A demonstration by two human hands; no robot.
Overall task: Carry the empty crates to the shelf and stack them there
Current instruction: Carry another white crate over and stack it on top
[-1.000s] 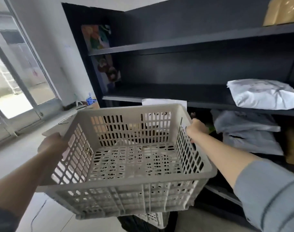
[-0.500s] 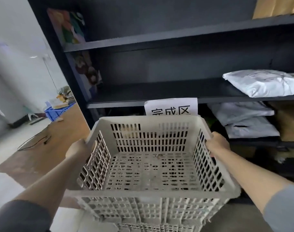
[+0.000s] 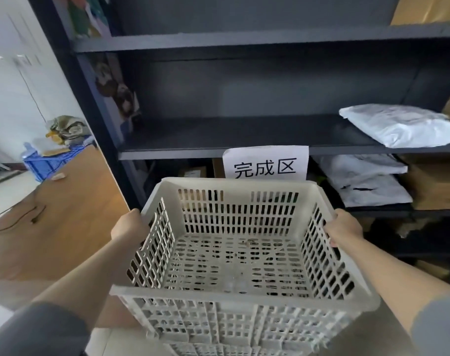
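Observation:
An empty white slotted plastic crate (image 3: pixel 234 268) hangs in front of me at waist height. My left hand (image 3: pixel 127 227) grips its left rim and my right hand (image 3: pixel 343 226) grips its right rim. Straight ahead stands the dark metal shelf unit (image 3: pixel 218 152); the left part of its middle board is bare. A white paper sign (image 3: pixel 265 163) with three printed characters hangs from that board's front edge, just beyond the crate's far rim.
A white padded parcel (image 3: pixel 401 125) lies on the middle board at the right, grey parcels (image 3: pixel 362 181) and brown cartons (image 3: pixel 437 186) below it. A wooden tabletop (image 3: pixel 57 217) adjoins the shelf on the left, with a blue crate (image 3: pixel 49 163) of clutter behind it.
I have come closer to the shelf and turned to face it squarely. The crate stays held in both hands and now sits level below the paper sign.

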